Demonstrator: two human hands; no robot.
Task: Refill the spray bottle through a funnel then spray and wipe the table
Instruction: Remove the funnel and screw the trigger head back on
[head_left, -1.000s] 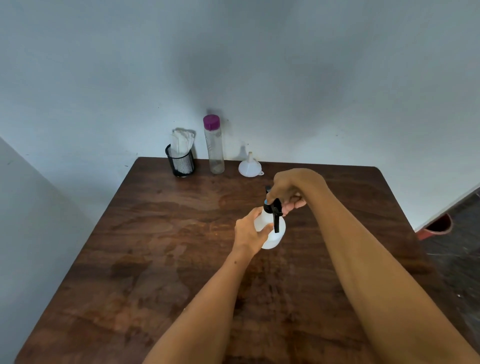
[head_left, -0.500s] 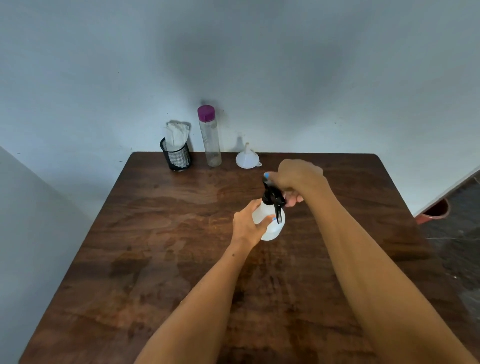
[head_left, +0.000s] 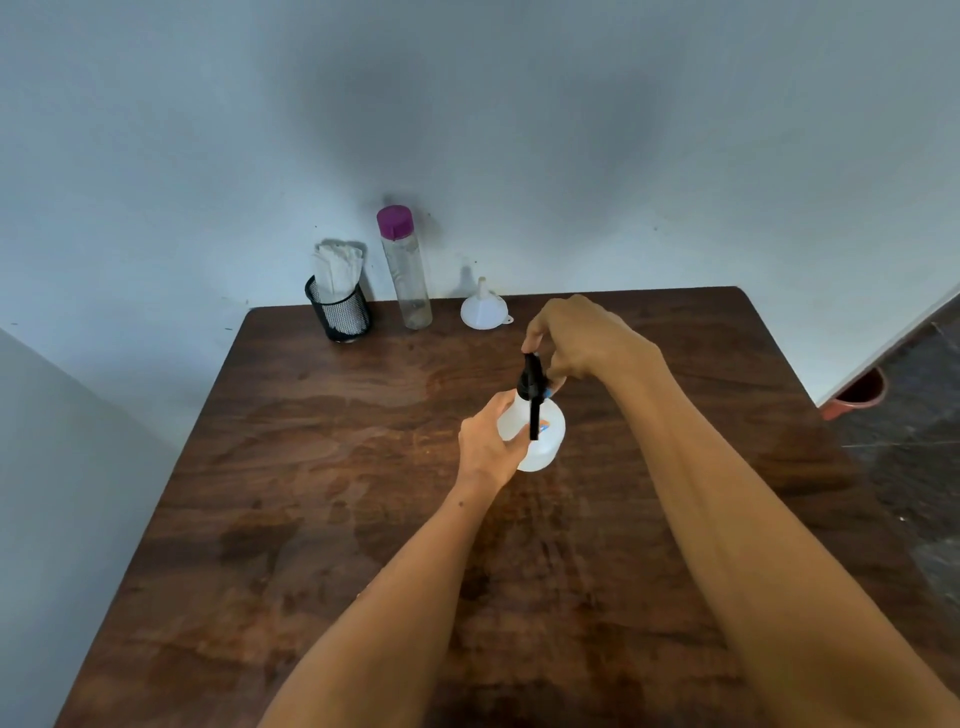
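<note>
The spray bottle stands upright near the middle of the brown wooden surface, so its long axis is vertical. Its black spray head is at the top, and the long black trigger hangs down in front of the body, toward the person. I cannot tell which way the nozzle points.

The body of the bottle is white, half see-through plastic, round and short, with a small orange and blue mark on the front. It is not clear how much liquid is inside.

The left hand grips the body from the left side, its fingers curled around it. The right hand is above the bottle and its fingers pinch the black spray head from the top.

At the far edge of the surface, against the wall, stand a black mesh cup with white paper tissues, a tall clear bottle with a purple cap, and a white funnel lying mouth down with its spout up. All are well apart from the spray bottle.
</note>
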